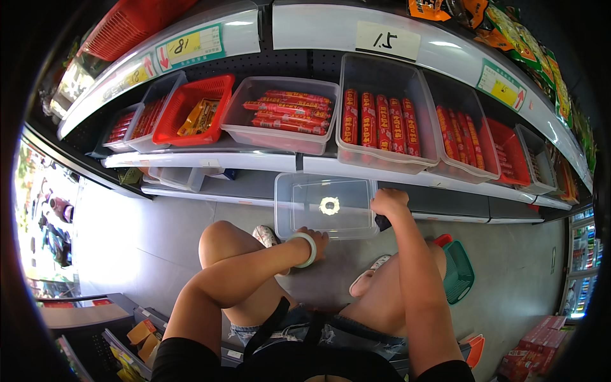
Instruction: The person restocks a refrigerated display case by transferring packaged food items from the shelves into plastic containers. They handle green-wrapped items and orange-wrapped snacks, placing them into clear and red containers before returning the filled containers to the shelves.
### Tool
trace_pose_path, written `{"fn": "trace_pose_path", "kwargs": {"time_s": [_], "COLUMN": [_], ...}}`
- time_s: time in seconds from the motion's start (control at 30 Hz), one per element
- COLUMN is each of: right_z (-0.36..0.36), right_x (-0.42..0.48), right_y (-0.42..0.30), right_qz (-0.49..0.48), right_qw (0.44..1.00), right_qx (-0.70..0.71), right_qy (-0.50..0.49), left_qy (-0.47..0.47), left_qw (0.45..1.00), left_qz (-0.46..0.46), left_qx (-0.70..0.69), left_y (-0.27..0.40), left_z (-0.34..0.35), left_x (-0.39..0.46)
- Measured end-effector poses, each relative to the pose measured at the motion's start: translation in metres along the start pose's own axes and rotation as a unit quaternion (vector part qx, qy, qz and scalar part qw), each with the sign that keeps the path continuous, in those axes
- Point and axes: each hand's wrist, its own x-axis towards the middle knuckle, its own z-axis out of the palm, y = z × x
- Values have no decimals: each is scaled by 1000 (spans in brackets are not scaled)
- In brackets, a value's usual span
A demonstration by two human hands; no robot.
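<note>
A transparent plastic container or lid [305, 217] with a round pale sticker lies before me, level between my knees and the bottom shelf. Which of the two it is, I cannot tell. My left hand [316, 242], with a pale bangle at the wrist, is at its near edge, the fingers curled at the rim. At its right edge my right hand [390, 202] is closed in a fist, and a dark cloth-like bundle [383, 222] pokes out under it. Above, a transparent bin [389, 164] holds red-wrapped sausage sticks [382, 124] standing upright.
Another transparent bin [277, 140] has red sticks lying flat. Left of it, a red basket [164, 136] contains yellow packets. A green basket [460, 274] stands on the floor by my right knee. Transparent containers [179, 179] occupy the lower shelf's left. Shelving [86, 317] runs behind me.
</note>
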Motion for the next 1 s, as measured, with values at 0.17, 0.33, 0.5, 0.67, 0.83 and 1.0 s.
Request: {"fn": "trace_pose_path", "kwargs": {"time_s": [0.17,0.33,0.5,0.67,0.83,1.0], "right_z": [-7,-8,-4,-7,1,-2], "right_x": [-5,-7,-5,-7,-1,-1], "right_y": [-4,-5,-4,-6,-1,-3], "right_qz": [9,8,7,10,2,2], "right_qw": [1000,1000,1000,1000,1000,1000], "right_qx": [5,5,2,10,6,5], "right_qy": [-11,-13,1,-7,11,-4], "left_qy": [14,11,10,5,11,14], "left_qw": [1000,1000,1000,1000,1000,1000], "left_qz": [3,1,2,1,4,1], "left_qx": [-5,-3,2,-3,-2,6], "left_y": [-1,0,0,0,-1,0], "left_z": [2,1,1,1,3,3], "left_x": [-1,-2,-1,-2,1,-2]}}
